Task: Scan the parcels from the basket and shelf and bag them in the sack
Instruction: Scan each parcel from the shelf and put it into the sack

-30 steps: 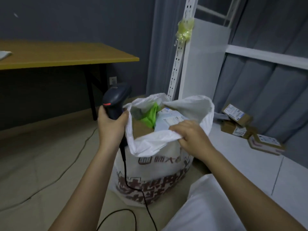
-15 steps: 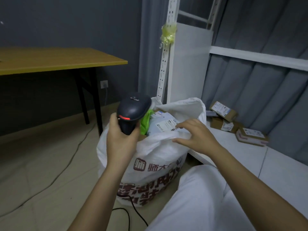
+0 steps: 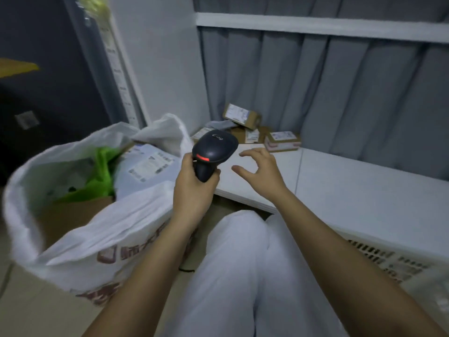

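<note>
My left hand [image 3: 194, 186] grips the handle of a dark barcode scanner [image 3: 213, 149] with a red light, held up between the sack and the shelf. My right hand [image 3: 260, 171] hovers above the low white shelf [image 3: 352, 190] with fingers spread, holding nothing. The white sack [image 3: 102, 239] stands open at the left, holding a grey parcel with a label [image 3: 145, 164], a green bag [image 3: 102, 171] and a brown box [image 3: 73, 217]. Several small cardboard parcels [image 3: 243, 115] lie in the shelf's back corner, beyond my right hand.
A pink-edged box [image 3: 283, 142] lies at the right of the parcel pile. A white slotted basket [image 3: 388, 263] sits low at the right under the shelf. Grey curtains hang behind. My white-trousered knees [image 3: 243, 263] fill the lower middle. A shelf upright [image 3: 114, 69] rises behind the sack.
My right hand let go of the sack's rim and moved right over the shelf. The left hand carried the scanner right, away from the sack mouth. The view swung right.
</note>
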